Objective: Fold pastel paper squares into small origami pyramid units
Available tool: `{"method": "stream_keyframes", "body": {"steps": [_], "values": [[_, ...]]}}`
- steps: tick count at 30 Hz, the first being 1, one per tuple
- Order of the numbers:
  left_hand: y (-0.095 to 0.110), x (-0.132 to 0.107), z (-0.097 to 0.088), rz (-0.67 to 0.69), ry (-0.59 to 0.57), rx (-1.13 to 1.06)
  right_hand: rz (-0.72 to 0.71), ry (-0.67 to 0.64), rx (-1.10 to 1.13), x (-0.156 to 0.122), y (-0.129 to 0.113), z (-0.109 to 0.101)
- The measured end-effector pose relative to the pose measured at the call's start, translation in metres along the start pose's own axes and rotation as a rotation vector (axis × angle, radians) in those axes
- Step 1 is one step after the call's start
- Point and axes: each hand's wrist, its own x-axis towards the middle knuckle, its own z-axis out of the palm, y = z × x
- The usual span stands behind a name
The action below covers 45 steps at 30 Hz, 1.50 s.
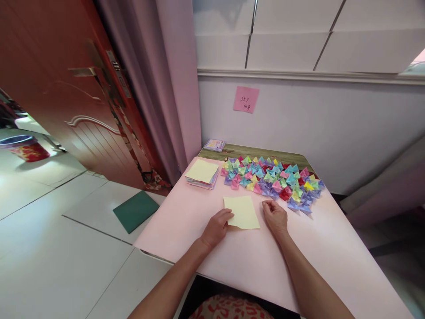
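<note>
A square sheet of pale yellow paper (244, 213) lies before me on the pink-covered table (179, 217). My left hand (217, 226) grips its left edge, with the thumb on top and the other fingers partly hidden beneath. Just right of the sheet, apart from it, my right hand (275, 216) rests on the table with its fingers curled closed; I see nothing in them. Beyond both hands spreads a crowd of small folded paper pieces (265, 175) in many colours. A stack of square paper (202, 172), yellow on top, sits at the back left.
A small pile of printed cards (214, 145) lies at the table's far left corner. A pink note (246, 99) is stuck to the wall behind. On the floor to the left are a green flat board (136, 211) and, farther off, a bucket (26, 148) near the red door (76, 88).
</note>
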Motion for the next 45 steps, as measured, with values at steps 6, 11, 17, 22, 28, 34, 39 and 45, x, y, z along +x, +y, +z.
{"method": "stream_keyframes", "body": {"steps": [6,11,17,22,28,34,39,45], "values": [[0.004,0.001,0.004,-0.026,-0.027,0.013,-0.316,-0.008,0.047,-0.013,-0.008,-0.013],[0.011,0.012,0.004,-0.05,-0.056,-0.072,-0.843,-0.321,-0.149,-0.025,-0.016,-0.019],[0.017,0.022,0.001,-0.037,-0.025,-0.16,-0.828,-0.352,-0.223,-0.03,-0.013,-0.022],[0.02,0.027,-0.005,-0.102,-0.057,-0.343,-0.769,-0.295,-0.216,-0.026,-0.006,-0.024],[0.026,0.032,-0.006,-0.138,0.055,-0.135,-0.737,-0.174,0.109,-0.023,-0.003,-0.031],[0.056,0.05,-0.011,-0.342,0.012,-0.324,-0.041,-0.201,0.527,-0.023,-0.028,-0.044],[0.059,0.054,0.006,-0.77,0.003,-0.69,0.277,-0.392,0.589,-0.016,-0.026,-0.033],[0.046,0.052,0.019,-0.932,0.101,-0.645,-0.16,-0.158,0.176,-0.021,-0.01,-0.034]]}}
